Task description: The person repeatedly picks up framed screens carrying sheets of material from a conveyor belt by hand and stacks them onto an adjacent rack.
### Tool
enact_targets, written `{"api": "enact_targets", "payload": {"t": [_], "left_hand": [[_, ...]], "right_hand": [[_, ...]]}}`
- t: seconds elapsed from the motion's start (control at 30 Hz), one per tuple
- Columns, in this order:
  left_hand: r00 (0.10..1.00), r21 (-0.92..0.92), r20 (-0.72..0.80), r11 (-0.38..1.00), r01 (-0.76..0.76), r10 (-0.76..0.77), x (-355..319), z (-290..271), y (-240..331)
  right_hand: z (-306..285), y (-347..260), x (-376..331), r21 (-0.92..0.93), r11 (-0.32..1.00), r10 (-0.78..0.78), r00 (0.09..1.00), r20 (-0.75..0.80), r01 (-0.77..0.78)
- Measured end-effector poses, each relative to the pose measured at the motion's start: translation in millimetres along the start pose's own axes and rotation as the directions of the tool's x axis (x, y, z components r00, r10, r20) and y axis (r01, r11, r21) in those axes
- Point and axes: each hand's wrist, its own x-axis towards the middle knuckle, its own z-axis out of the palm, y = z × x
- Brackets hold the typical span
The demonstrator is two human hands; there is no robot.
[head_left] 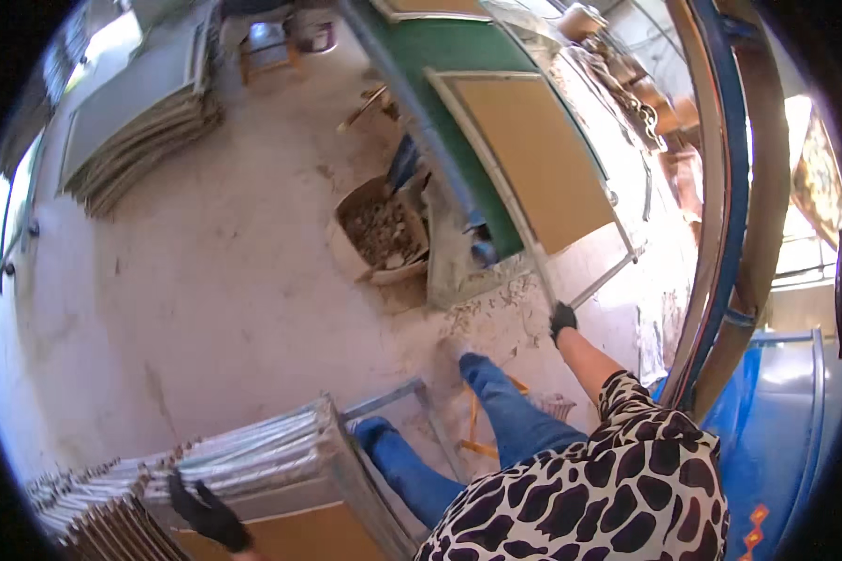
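My right hand (562,320), in a dark glove, is closed around the near corner of a grey-edged frame (496,159). The frame has a tan panel (543,164) and lies over a green-topped table (416,56), its near end sticking out past the table. At the lower left, my left hand (210,514), also in a dark glove, is held with fingers apart over a stack of similar frames (253,458). Whether it touches the stack I cannot tell. A tan panel (309,533) shows on the stack's near side.
A tub of rubble-like scraps (384,224) stands on the floor left of the table. Another stack of panels (140,112) leans at the upper left. Blue and brown uprights (734,187) rise on the right beside a blue sheet (776,402). Debris (486,313) litters the floor near my feet.
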Motion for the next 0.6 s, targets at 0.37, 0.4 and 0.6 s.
{"api": "enact_targets", "payload": {"t": [0.37,0.4,0.6], "left_hand": [[0.797,-0.544,0.582,0.806,0.234,0.161,-138,175,379],[0.759,-0.566,0.628,0.770,0.295,0.170,-133,195,390],[0.312,-0.414,0.899,0.830,0.375,0.308,-120,307,465]], "right_hand": [[-154,116,209,0.721,0.500,0.404,0.865,0.297,-0.481],[-145,85,185,0.783,0.367,0.258,0.863,0.434,-0.503],[-158,135,175,0.756,0.295,0.140,0.809,0.571,-0.585]]}}
